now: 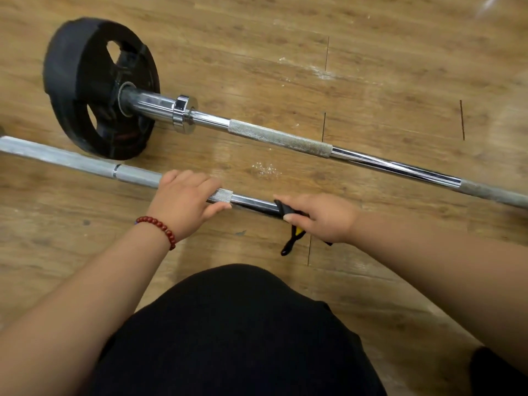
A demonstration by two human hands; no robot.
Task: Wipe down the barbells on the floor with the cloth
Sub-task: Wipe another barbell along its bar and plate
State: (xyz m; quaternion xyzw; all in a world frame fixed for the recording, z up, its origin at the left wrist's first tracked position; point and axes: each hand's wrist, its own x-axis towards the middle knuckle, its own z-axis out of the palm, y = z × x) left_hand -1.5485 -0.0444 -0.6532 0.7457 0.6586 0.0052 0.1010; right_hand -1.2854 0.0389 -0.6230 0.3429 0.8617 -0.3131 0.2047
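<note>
- Knee [228, 338] in matte black fabric fills the bottom centre, rounded, with a bare forearm reaching forward on either side of it.
- A bracelet [158, 228] of round, dark red beads circles the left wrist.
- The left hand [183, 204] grasps the near barbell [85, 163], fingers curled over the top and thumb tucked beneath, just where a short knurled patch meets smooth chrome.
- The right hand [323, 217] clamps the cloth [285, 210] around the same bar between thumb and fingers. The cloth is black with a yellow fleck, and a thin twisted end dangles toward the floor.
- The near barbell lies on the floor, slanting from the left edge down to the right hand. Its left stretch is dull grey metal; the hand and forearm hide the rest.
- The far barbell [280, 137] lies beyond, roughly parallel and well apart, with polished steel alternating with rough knurled bands.
- A shiny ringed collar [184, 112] sits on it beside a thick black weight plate [94, 87] with cut-out grip holes, whose lower edge comes close to the near barbell.
- The floor [371, 67] is brown wood-grain planking with white scuffs.
</note>
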